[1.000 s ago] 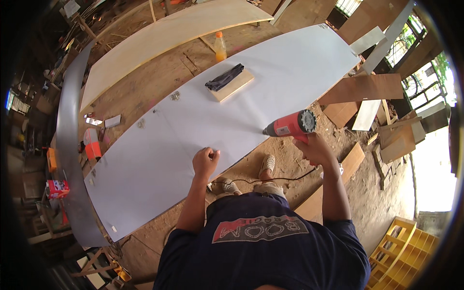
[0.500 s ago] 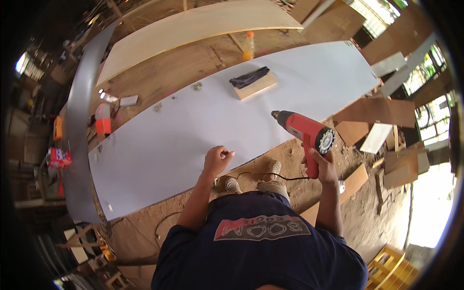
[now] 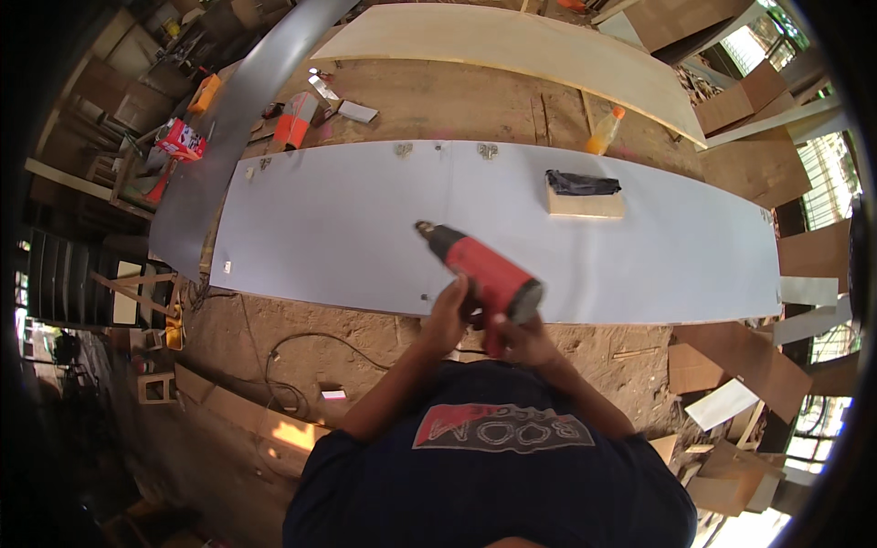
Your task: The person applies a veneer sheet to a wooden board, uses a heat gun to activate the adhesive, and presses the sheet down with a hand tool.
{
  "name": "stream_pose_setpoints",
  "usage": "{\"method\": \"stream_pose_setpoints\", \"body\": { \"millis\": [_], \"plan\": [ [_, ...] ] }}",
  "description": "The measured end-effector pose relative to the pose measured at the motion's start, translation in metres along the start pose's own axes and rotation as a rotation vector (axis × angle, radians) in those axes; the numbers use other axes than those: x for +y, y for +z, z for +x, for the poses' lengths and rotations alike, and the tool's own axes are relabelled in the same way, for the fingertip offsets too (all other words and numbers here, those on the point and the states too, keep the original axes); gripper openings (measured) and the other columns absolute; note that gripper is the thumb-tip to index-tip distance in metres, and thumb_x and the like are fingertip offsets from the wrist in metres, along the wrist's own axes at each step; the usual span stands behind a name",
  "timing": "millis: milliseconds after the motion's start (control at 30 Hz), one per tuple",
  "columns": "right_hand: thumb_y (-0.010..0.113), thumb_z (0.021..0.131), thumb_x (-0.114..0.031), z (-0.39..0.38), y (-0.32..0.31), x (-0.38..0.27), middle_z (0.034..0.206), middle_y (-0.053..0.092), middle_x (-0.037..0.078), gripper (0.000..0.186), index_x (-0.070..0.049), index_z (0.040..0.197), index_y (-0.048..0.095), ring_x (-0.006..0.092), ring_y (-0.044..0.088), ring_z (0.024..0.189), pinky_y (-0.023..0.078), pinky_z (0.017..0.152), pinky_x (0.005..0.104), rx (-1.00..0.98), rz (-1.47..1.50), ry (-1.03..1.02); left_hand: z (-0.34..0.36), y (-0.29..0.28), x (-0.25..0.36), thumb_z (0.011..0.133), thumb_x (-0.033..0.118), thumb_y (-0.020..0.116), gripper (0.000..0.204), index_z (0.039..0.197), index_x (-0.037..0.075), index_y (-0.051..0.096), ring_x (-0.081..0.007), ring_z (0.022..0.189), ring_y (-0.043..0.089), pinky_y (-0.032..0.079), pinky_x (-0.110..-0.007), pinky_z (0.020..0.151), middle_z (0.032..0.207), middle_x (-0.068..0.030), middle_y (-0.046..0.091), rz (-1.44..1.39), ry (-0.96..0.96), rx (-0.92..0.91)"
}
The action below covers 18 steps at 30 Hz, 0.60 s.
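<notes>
A red and black heat gun (image 3: 493, 272) is held in front of me, its metal nozzle toward the far left over a long pale grey-white panel (image 3: 338, 228). Wrapped round its handle is my right hand (image 3: 528, 342). My left hand (image 3: 449, 315) closes on the gun's near left side by the handle; some of its fingers are hidden. Beyond the gun, a wooden block (image 3: 585, 203) lies on the panel with crumpled black material (image 3: 583, 184) on top. Metal hinges (image 3: 488, 152) sit along the panel's far edge.
An orange-capped bottle (image 3: 605, 132) stands behind the panel, before a long bare wooden board (image 3: 512, 44). A curved grey sheet (image 3: 233, 128) flanks the left end. A dark cable (image 3: 315, 336) loops over the dirt floor. Board offcuts (image 3: 731, 365) lie at right.
The heat gun has moved left and nearer to my body, with my right hand on it. My left hand has come from apart onto the gun. The view has turned toward the left.
</notes>
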State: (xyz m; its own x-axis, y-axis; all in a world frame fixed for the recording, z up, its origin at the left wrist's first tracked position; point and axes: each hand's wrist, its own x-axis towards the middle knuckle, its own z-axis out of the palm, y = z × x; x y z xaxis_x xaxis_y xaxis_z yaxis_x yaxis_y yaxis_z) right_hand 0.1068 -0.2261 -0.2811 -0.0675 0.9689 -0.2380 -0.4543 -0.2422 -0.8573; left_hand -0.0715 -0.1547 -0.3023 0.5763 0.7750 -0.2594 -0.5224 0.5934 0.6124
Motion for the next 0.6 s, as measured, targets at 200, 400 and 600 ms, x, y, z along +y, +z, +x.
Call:
{"method": "stream_pose_setpoints", "body": {
  "millis": [200, 400, 600],
  "plan": [
    [0.075, 0.101, -0.012, 0.034, -0.027, -0.009, 0.118, 0.077, 0.014, 0.025, 0.001, 0.122, 0.072, 0.0206, 0.073, 0.114, 0.058, 0.099, 0.0364, -0.336, -0.470, 0.040, -0.014, 0.018, 0.011, 0.106, 0.051, 0.062, 0.059, 0.134, 0.000, 0.064, -0.0214, 0.105, 0.071, 0.058, -0.038, 0.088, 0.116, -0.0098, 0.073, 0.101, 0.188, 0.326],
    [0.084, 0.091, -0.015, 0.096, -0.130, -0.067, 0.129, 0.076, 0.014, 0.050, -0.006, 0.138, 0.069, 0.0298, 0.072, 0.121, 0.056, 0.107, 0.0424, -0.562, -0.993, -0.192, 0.009, 0.051, -0.006, 0.097, 0.040, 0.077, 0.051, 0.123, -0.002, 0.067, -0.0181, 0.096, 0.069, 0.056, -0.035, 0.084, 0.113, -0.0097, 0.071, 0.347, 0.190, 0.572],
    [0.083, 0.078, -0.013, 0.179, -0.255, -0.122, 0.173, 0.034, 0.018, 0.097, -0.020, 0.165, 0.041, 0.0395, 0.032, 0.160, 0.030, 0.127, 0.0615, 0.032, -1.787, -0.328, 0.031, 0.035, 0.023, 0.091, 0.039, 0.085, 0.050, 0.116, -0.002, 0.070, -0.0181, 0.091, 0.071, 0.058, -0.036, 0.084, 0.104, -0.0074, 0.074, 0.323, 0.207, 0.781]
  ]
}}
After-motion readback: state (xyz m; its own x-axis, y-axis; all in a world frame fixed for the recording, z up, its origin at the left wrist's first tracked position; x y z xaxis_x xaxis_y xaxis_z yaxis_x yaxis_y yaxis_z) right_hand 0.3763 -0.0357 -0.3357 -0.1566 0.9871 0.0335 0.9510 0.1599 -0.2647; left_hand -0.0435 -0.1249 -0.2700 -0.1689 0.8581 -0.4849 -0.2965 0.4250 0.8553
